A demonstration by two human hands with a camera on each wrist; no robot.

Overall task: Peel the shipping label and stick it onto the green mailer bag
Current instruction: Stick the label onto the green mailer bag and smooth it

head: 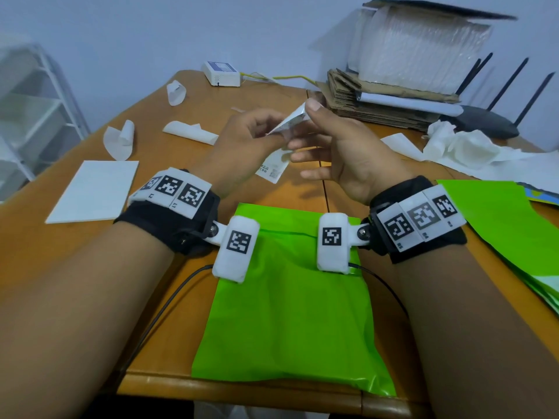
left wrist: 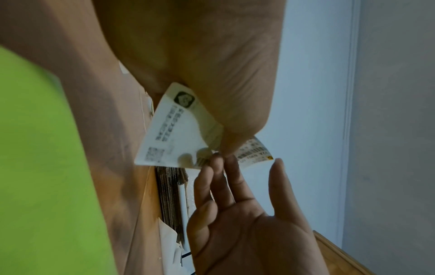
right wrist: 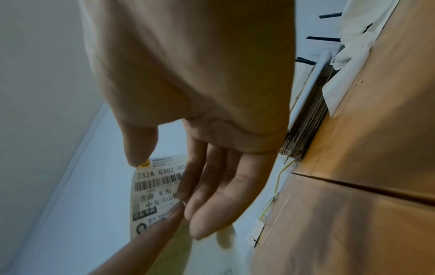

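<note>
Holding the shipping label (head: 289,124) up between them, both hands hover above the wooden table (head: 181,95) in the head view. The left hand (head: 242,140) curls round the label's lower part from the left, and the right hand (head: 332,146) meets it from the right, thumb raised at the upper corner and the other fingers loosely spread. The green mailer bag (head: 290,303) lies flat below and nearer the body than both hands, under the wrists, about equally near to each, so the label would have to travel down and back toward the person. A spare printed label (head: 272,172) lies on the table just under the left hand.

From the left wrist, the left hand (left wrist: 212,74) pinches the label (left wrist: 174,134), which bends into a curl with its printed face showing. The right hand's fingertips (left wrist: 231,160) touch its lower edge.

From the right wrist, the right hand (right wrist: 212,148) reaches down to the label (right wrist: 155,188), barcode legible, long axis running away from the palm. The thumb tip sits at its top corner, and the fingers lie along its right edge; I judge the peel barely started.
</note>
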